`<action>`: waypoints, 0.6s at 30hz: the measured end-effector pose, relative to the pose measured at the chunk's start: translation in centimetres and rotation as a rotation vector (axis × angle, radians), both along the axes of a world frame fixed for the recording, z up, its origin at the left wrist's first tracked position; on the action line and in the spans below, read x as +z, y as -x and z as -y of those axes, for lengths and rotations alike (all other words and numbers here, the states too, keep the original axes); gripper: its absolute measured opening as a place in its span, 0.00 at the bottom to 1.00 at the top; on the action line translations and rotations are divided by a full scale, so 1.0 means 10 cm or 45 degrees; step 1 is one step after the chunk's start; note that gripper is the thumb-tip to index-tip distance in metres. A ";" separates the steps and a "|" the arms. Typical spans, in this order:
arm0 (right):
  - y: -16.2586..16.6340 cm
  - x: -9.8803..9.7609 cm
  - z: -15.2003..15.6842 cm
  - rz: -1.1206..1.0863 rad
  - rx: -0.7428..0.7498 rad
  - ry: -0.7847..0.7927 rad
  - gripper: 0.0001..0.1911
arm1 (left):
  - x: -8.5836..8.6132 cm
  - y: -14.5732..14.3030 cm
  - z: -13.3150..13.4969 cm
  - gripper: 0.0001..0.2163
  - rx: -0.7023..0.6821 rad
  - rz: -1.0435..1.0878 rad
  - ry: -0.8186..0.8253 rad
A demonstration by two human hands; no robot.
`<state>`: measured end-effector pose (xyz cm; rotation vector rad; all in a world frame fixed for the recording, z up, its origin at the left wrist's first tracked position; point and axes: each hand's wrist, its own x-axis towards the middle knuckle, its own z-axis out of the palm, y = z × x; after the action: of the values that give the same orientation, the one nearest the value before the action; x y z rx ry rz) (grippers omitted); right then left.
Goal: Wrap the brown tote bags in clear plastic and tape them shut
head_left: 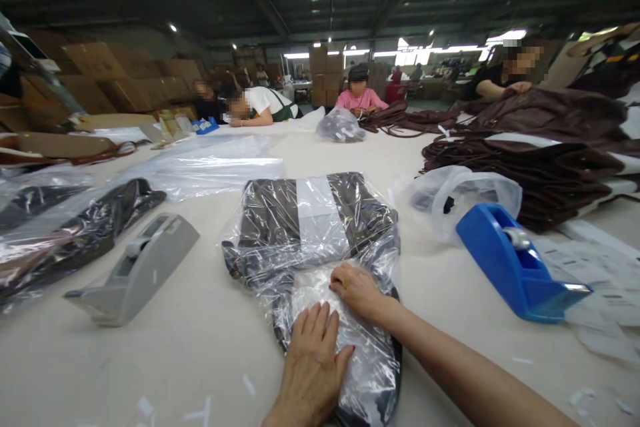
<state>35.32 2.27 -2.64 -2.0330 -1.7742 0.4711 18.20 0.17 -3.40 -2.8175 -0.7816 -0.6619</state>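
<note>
A dark brown bag in clear plastic wrapping (270, 213) lies on the table in front of me, with a pale paper band (316, 213) across its upper part. My left hand (313, 363) rests on the lower part of the plastic, fingers stretched out flat. Just above and to the right, my right hand (357, 290) bears on the same plastic with its fingers curled and pressed together. Whether it pinches a fold of film there is hidden. A whitish patch (310, 287) shows under the plastic by both hands.
A grey tape dispenser (145, 267) stands left, a blue tape dispenser (515, 263) right. Behind the blue one are a clear plastic bag (475, 187) and a stack of dark brown bags (525, 173). Plastic sleeves (215, 173) and wrapped goods (100, 233) lie left. Co-workers sit beyond.
</note>
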 end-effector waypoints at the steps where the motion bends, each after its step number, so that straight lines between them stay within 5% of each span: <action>1: 0.01 0.00 0.00 -0.009 -0.002 -0.007 0.04 | -0.02 0.01 0.00 0.19 0.024 -0.037 0.023; 5: -0.02 0.15 0.11 -0.103 0.008 -0.172 0.07 | -0.02 0.04 -0.02 0.19 0.056 -0.126 0.090; 9: -0.37 0.51 0.62 -0.235 -0.017 -0.683 0.09 | -0.03 0.08 -0.05 0.18 0.077 -0.095 0.119; 13: -1.20 0.73 1.40 0.191 -0.501 -1.014 0.09 | -0.12 0.09 -0.10 0.18 0.055 -0.056 0.081; 18: -2.11 0.67 2.17 0.221 -1.154 -0.620 0.20 | -0.38 0.08 -0.21 0.19 0.043 -0.057 0.124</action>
<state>56.46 -19.41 4.05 -2.2472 -0.7498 -0.3818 17.43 2.27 -7.21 -2.8876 -0.8741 -0.5684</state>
